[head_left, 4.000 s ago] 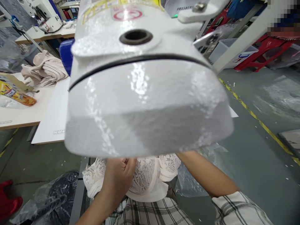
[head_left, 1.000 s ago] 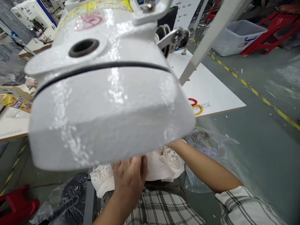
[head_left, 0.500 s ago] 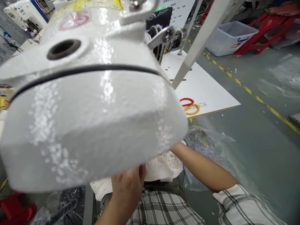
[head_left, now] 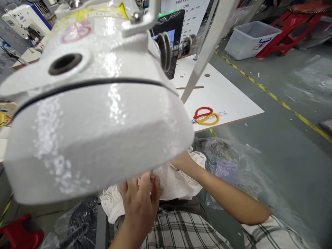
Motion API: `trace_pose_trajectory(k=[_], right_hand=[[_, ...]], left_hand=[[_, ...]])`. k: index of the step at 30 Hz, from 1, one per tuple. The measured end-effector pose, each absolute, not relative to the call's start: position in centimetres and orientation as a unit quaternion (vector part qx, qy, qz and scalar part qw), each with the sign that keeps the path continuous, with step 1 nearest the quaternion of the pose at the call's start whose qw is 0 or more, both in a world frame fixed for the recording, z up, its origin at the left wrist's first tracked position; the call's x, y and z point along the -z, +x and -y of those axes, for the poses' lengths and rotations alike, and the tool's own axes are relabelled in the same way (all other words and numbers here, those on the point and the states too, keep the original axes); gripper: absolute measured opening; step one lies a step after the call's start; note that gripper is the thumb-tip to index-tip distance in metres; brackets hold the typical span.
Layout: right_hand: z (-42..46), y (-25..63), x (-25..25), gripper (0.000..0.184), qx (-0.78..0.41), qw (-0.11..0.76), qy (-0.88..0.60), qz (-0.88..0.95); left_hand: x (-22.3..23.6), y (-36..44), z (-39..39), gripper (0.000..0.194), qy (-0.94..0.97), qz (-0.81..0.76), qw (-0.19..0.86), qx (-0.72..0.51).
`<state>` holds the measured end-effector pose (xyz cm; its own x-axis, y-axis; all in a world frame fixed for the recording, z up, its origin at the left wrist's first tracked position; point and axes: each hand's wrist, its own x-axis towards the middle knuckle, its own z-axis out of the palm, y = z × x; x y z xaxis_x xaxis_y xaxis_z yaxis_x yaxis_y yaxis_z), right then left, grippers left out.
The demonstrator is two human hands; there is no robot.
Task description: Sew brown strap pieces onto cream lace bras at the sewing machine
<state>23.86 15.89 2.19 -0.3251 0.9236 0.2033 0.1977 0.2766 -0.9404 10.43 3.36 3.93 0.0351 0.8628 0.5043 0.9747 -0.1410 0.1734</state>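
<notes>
The white head of a sewing machine (head_left: 103, 138) fills the middle and hides the needle area. Beneath it lies a cream lace bra (head_left: 178, 185), spread across my lap side of the machine. On its left part rests my left hand (head_left: 140, 202), fingers stretched and apart, the tips partly behind the machine head. My right hand (head_left: 181, 160) reaches in from the right and touches the bra's right part. Its fingers are hidden by the machine head.
Scissors (head_left: 206, 117) with red and yellow handles lie on the white tabletop (head_left: 228, 98). A slanted post (head_left: 204, 57) rises beside a control screen (head_left: 171, 38). Plastic bags (head_left: 228, 166) lie below right. A clear bin (head_left: 250, 39) and red stools (head_left: 22, 231) stand on the floor.
The view has swung right, so the machine head sits further left and the scissors show fully. My left hand's fingers have spread from a pinch; my right hand shows a bit more.
</notes>
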Motion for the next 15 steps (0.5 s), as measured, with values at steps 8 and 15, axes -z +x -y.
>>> trace_pose_trajectory(k=[8,15], right_hand=[[-12.6,25.3,-0.3,0.02,-0.503,0.413,-0.377,0.659],[-12.2,25.2,-0.6,0.022,-0.526,0.408,-0.363,0.651]], left_hand=[[-2.4,9.8,-3.5,0.041,-0.584,0.712,-0.101,0.376],[-2.4,9.2,-4.5,0.041,-0.414,0.742,-0.321,0.418]])
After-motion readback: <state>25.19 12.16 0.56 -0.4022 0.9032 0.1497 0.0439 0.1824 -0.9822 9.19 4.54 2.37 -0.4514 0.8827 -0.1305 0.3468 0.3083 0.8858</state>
